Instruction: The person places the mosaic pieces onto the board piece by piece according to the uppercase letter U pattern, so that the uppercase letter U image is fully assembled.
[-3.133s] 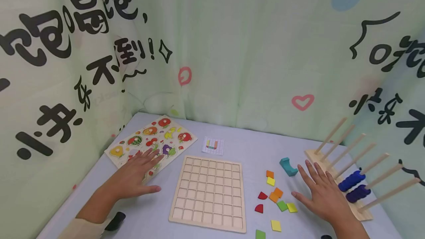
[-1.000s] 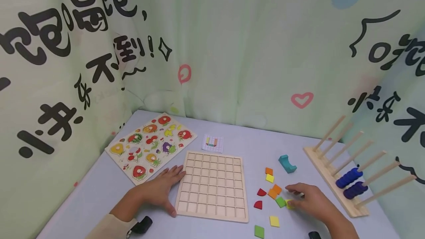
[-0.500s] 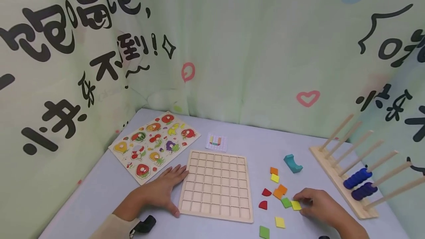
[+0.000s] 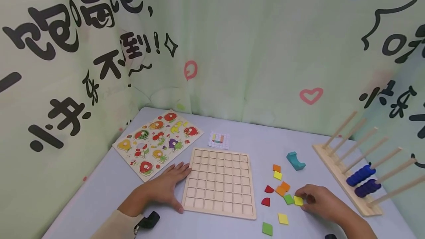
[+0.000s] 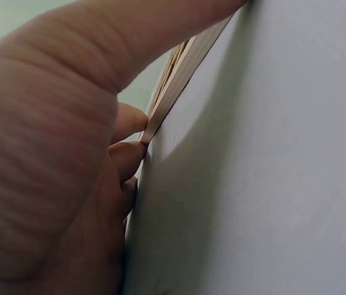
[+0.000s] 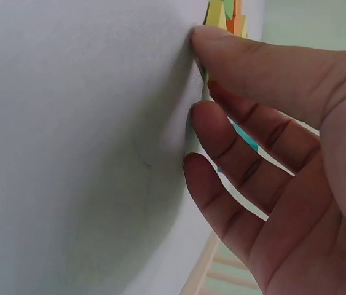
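Observation:
In the head view, my left hand (image 4: 167, 184) lies with spread, straight fingers along the left edge of a wooden grid board (image 4: 219, 213). Its fingertips and thumb touch the board's side, and the left wrist view shows the fingers at that wooden edge (image 5: 179, 83). My right hand (image 4: 318, 199) has thumb and index finger at opposite edges of a yellow square tile (image 4: 298, 200), pinching it on the table. In the right wrist view the thumb meets the yellow tile (image 6: 214, 15), while the other fingers curve loosely. A green tile (image 4: 289, 199) lies right beside it.
Orange tiles (image 4: 280, 190), red quarter-round tiles (image 4: 266, 202), another yellow tile (image 4: 283, 218) and a green tile (image 4: 267, 228) lie around. A teal arch block (image 4: 295, 161), a peg rack (image 4: 348, 183), a fruit puzzle board (image 4: 151, 141) and a pattern card (image 4: 219, 140) stand farther off.
The left hand has come from over the fruit puzzle to the grid board's left edge. The right hand has moved from beside the peg rack to the yellow tile, fingers drawn in round it.

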`<action>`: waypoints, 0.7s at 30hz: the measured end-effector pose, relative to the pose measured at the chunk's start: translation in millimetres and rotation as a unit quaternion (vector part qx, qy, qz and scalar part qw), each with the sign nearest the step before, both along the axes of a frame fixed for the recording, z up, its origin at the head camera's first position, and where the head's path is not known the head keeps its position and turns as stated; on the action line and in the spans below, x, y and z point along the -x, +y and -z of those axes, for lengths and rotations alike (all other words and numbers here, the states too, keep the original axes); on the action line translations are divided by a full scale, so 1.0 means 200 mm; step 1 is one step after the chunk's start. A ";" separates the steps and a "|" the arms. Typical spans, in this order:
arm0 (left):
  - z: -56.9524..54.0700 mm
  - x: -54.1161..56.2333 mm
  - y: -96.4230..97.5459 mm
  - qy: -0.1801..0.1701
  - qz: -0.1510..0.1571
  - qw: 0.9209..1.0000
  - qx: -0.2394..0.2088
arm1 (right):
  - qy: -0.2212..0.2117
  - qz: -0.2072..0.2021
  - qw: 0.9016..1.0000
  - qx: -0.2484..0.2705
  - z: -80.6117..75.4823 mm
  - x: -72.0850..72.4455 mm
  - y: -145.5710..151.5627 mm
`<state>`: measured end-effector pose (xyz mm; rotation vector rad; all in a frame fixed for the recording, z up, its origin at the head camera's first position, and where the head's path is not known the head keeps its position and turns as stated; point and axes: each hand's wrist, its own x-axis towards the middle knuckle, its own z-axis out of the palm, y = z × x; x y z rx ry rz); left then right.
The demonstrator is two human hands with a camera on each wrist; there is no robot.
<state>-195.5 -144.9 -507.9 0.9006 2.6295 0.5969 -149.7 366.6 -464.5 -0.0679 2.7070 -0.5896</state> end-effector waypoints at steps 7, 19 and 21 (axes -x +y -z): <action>-0.03 0.00 0.00 0.007 0.000 1.000 -0.004 | 0.025 -0.045 0.999 0.005 -0.04 0.02 -0.03; -0.02 0.00 0.00 0.004 0.001 1.000 0.003 | 0.061 -0.059 0.996 0.014 -0.07 0.09 -0.18; -0.02 0.00 0.00 0.000 0.000 1.000 0.003 | 0.073 -0.066 0.995 0.019 -0.06 0.10 -0.22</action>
